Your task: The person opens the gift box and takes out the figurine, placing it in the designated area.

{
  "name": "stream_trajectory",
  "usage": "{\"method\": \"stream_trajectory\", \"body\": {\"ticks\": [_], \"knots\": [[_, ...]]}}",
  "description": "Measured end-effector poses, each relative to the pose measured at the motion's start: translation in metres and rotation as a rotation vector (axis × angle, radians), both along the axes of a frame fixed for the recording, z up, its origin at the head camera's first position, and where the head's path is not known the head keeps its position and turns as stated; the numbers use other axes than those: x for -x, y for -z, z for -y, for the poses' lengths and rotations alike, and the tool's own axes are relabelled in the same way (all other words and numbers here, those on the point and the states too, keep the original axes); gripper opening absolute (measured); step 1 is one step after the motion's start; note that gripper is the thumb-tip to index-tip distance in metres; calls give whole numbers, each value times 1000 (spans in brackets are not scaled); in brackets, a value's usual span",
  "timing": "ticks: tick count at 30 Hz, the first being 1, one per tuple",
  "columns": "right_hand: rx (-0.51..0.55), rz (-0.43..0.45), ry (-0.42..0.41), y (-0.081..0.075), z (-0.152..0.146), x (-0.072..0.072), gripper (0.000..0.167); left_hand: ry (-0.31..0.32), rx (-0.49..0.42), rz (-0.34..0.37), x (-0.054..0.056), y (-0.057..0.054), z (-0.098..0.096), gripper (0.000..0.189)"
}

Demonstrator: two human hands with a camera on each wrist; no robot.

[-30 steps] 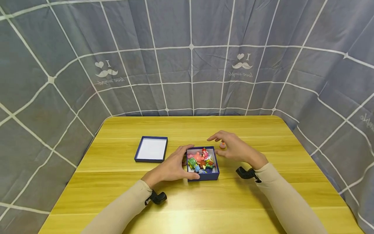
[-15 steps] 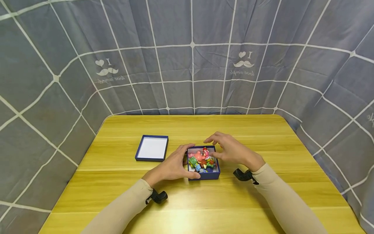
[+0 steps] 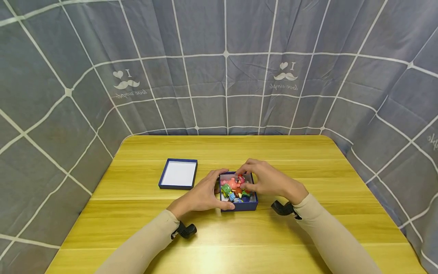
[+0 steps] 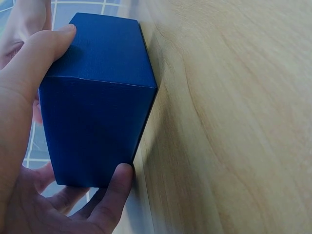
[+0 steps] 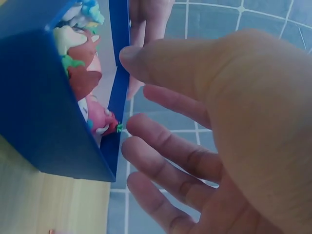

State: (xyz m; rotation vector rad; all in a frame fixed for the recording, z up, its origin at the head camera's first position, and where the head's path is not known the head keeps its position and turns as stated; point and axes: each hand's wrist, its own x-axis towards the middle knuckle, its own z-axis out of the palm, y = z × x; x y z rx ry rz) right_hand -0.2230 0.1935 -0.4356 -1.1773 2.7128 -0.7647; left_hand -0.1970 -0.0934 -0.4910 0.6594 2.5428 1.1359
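Note:
A small dark blue box point(image 3: 241, 206) with a pale inside stands on the table, filled with several toy figurines: a pink one point(image 3: 233, 183), a green one point(image 3: 226, 190), a blue one point(image 3: 232, 196) and others. My left hand point(image 3: 204, 195) grips the box from its left side; in the left wrist view the thumb presses one blue wall point(image 4: 97, 131) and the fingers reach round another side. Over the box's right part hovers my right hand point(image 3: 268, 180), holding nothing. In the right wrist view its fingers are spread apart beside the box opening, near a pink-and-red figurine point(image 5: 100, 116).
A shallow dark blue lid point(image 3: 178, 174) with a white inside lies face up to the left of the box. The wooden table point(image 3: 219, 243) extends around them, and a grey curtain point(image 3: 205, 76) with white lines surrounds its far and side edges.
My right hand has moved left, from beside the box to above its right part. A small figurine seen earlier behind it on the table is now hidden. The left hand keeps its grip.

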Motion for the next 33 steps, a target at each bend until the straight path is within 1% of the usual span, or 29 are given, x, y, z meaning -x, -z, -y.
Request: {"method": "stream_trajectory", "body": {"ticks": [5,8,15,19,22,25,33], "knots": [[-8,13,-49,-1,3,-2,31,6,3,-18,0,0,0,124],[-23,24,-70,-1,5,-3,30,5,2,-17,0,-1,0,124],[-87,23,-108,-1,9,-5,25,6,-3,-12,0,-1,1,123],[-100,40,-157,-1,13,-5,22,12,-12,-17,-1,-1,1,122],[-99,59,-193,-2,16,-5,21,13,-17,-19,-1,-2,1,123],[-112,71,-210,-2,19,-4,23,16,-14,-21,-1,-2,1,124],[-132,74,-264,4,28,-2,26,22,-2,-28,-2,-1,2,122]]}}
